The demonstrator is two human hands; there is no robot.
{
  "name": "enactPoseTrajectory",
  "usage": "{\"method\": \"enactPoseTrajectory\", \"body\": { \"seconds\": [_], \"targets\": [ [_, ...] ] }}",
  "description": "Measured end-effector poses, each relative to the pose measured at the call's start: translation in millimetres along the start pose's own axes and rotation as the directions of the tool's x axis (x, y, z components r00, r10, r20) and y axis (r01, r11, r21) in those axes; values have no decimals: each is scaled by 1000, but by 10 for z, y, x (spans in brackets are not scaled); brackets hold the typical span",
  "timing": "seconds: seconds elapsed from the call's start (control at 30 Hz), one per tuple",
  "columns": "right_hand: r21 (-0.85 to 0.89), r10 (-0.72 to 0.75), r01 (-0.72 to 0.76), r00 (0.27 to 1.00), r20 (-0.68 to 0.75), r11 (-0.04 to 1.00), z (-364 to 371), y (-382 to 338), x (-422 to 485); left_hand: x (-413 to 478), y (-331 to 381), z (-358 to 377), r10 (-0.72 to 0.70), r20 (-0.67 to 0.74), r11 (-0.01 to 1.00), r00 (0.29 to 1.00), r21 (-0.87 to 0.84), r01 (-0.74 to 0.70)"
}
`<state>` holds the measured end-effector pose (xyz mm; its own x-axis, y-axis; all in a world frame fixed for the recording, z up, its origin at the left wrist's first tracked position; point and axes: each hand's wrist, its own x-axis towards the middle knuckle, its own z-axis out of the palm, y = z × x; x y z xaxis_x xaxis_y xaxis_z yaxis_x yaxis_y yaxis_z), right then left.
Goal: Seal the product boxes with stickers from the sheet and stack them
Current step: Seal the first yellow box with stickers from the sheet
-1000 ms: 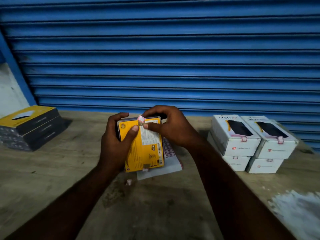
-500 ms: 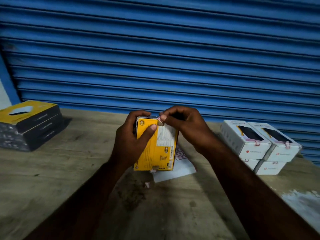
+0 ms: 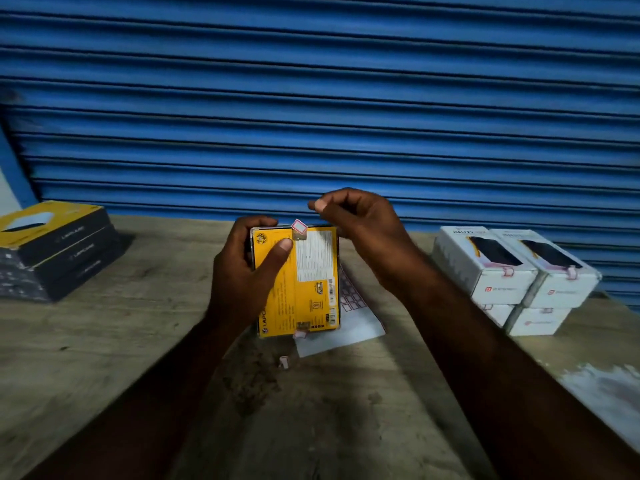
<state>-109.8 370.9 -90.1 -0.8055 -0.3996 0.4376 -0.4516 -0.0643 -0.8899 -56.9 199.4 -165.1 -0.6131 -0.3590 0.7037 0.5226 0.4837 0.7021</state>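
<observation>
**Left hand (image 3: 239, 271) grips the yellow box (image 3: 311, 289): sealing step**

You hold it upright over the sticker sheet (image 3: 349, 323) on the bench (image 3: 104, 341). Your right hand (image 3: 360, 223) hovers above, curled, seemingly empty. The sticker (image 3: 298, 227) stands proud of the top edge; fold it over and press next.

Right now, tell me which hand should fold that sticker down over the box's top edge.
Right, probably. The right hand hovers free close above the sticker, which sticks up past the top edge; the left hand grips the yellow box, thumb pressed on its face.
</observation>
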Motion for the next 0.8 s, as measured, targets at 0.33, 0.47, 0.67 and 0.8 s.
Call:
{"method": "enactPoseTrajectory", "body": {
  "seconds": [0.33,0.47,0.67,0.8],
  "targets": [
    [-529,-236,254,966,103,810,22,21,-16,-15,43,2,51,33,997,998,48,-52],
    [-418,-201,224,975,99,881,10,16,-22,5,53,-26,64,63,996,996,55,-68],
    [-88,-168,170,985,36,981,18,-77,-47,-2,-34,-59,12,15,999,1000,41,-12],
    [-172,-164,173,984,62,970,24,-35,-42,15,-36,-55,14,8,998,1000,55,-15]
  ]
}}
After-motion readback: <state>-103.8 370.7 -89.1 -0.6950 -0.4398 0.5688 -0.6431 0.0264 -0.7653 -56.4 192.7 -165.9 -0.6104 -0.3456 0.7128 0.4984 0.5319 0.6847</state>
